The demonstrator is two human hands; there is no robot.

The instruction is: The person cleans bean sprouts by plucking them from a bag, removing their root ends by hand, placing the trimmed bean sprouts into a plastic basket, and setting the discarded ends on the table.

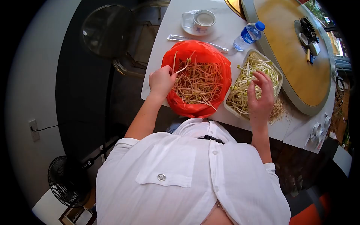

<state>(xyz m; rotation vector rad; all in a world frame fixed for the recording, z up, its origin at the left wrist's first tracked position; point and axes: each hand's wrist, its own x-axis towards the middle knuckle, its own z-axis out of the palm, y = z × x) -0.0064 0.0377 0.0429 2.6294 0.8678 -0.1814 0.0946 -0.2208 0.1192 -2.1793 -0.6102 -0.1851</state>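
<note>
My left hand (pixel 162 80) is at the left rim of a red plastic bag (pixel 170 101), its fingers pinched on a bean sprout (pixel 183 68) that sticks up over the bag. Inside the bag lies a tangled heap of brownish bean sprouts (pixel 200 82). My right hand (pixel 261 93) hovers over a pale plastic basket (pixel 279 73) of whiter bean sprouts (pixel 240 92). Its fingers are bent and apart, and I see nothing between them. A small pile of thin root ends (pixel 277 111) lies beside the basket, partly hidden by that hand.
Behind the bag are a wrapped chopstick packet (pixel 180 38), a cup (pixel 204 20) on a saucer and a water bottle (pixel 248 36). A large round turntable (pixel 296 56) stands right of the basket on the white table (pixel 159 56). A black fan (pixel 67 182) is at lower left.
</note>
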